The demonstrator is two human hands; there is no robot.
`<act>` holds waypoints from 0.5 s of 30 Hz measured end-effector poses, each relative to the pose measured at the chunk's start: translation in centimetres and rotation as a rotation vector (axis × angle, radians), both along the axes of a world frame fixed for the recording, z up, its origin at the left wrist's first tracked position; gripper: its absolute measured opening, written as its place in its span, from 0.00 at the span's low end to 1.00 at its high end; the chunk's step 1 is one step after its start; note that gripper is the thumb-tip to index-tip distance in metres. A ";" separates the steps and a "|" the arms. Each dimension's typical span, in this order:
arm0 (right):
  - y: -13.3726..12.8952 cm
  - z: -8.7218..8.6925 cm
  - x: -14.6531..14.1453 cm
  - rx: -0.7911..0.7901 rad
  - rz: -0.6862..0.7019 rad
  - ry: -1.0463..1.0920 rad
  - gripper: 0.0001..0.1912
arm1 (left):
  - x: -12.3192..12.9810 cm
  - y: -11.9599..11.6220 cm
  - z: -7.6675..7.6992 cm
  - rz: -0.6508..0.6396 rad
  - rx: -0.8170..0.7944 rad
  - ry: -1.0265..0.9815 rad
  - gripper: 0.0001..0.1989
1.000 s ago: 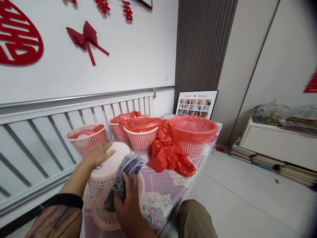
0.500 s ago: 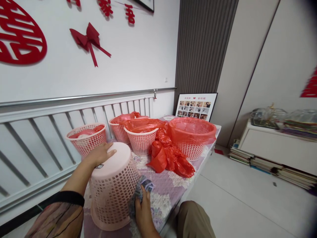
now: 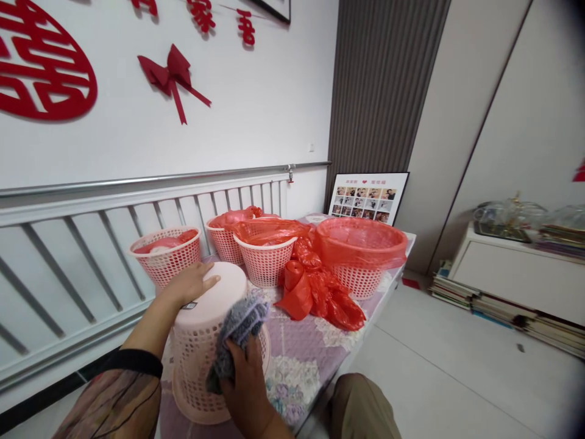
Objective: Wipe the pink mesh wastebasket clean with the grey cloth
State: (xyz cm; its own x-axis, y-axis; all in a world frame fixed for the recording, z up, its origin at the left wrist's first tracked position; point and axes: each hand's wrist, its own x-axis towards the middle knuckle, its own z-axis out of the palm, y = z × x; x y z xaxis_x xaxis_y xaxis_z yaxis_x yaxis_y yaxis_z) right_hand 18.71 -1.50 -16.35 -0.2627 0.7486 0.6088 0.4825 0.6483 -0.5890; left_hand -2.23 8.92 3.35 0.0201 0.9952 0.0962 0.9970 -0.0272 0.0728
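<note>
A pale pink perforated plastic basket stands upside down on the bed-like surface in front of me. My left hand lies on its upturned base, fingers stretched out and thumb apart. In my right hand is a bunched grey-blue cloth, pressed against the basket's right side near the base. Beyond it, a roll of red plastic bags lies on the quilted cover, with loose crumpled red plastic beside it.
Several upright pink baskets stand behind: one at the left, a middle one and a right one lined with red plastic. A radiator runs along the wall. A framed photo board leans in the corner; a white cabinet stands right.
My right hand has moved the cloth up and left, from the basket's lower right side to near its base. My left hand stays on the base. The view has shifted slightly.
</note>
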 end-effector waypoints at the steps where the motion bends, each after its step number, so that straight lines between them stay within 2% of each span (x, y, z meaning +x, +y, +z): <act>1: 0.0 -2.2 0.6 0.008 -0.020 -0.019 0.45 | 0.0 0.0 0.0 0.003 0.001 -0.002 0.43; 4: -0.3 -7.9 2.7 -0.005 -0.072 -0.051 0.46 | 0.0 0.0 -0.1 0.007 0.004 -0.007 0.43; 6: -0.5 -9.8 3.8 -0.038 -0.084 -0.045 0.46 | 0.0 0.0 -0.2 0.008 0.008 -0.009 0.43; 7: -0.5 -10.0 4.0 -0.054 -0.090 -0.029 0.46 | 0.0 0.0 -0.2 0.010 0.011 -0.011 0.43; 8: -0.5 -9.7 4.0 -0.065 -0.098 -0.007 0.44 | 0.0 0.0 -0.2 0.011 0.013 -0.012 0.43; 10: -0.2 -7.8 3.5 -0.063 -0.125 0.049 0.42 | 0.0 0.0 -0.1 0.013 0.018 -0.014 0.43; 12: 0.1 -4.6 2.4 -0.036 -0.141 0.085 0.40 | 0.1 -0.1 -0.1 0.013 0.022 -0.015 0.43; 15: 0.2 1.5 0.8 0.041 -0.101 0.064 0.40 | 0.2 -0.2 -0.1 0.012 0.030 -0.018 0.42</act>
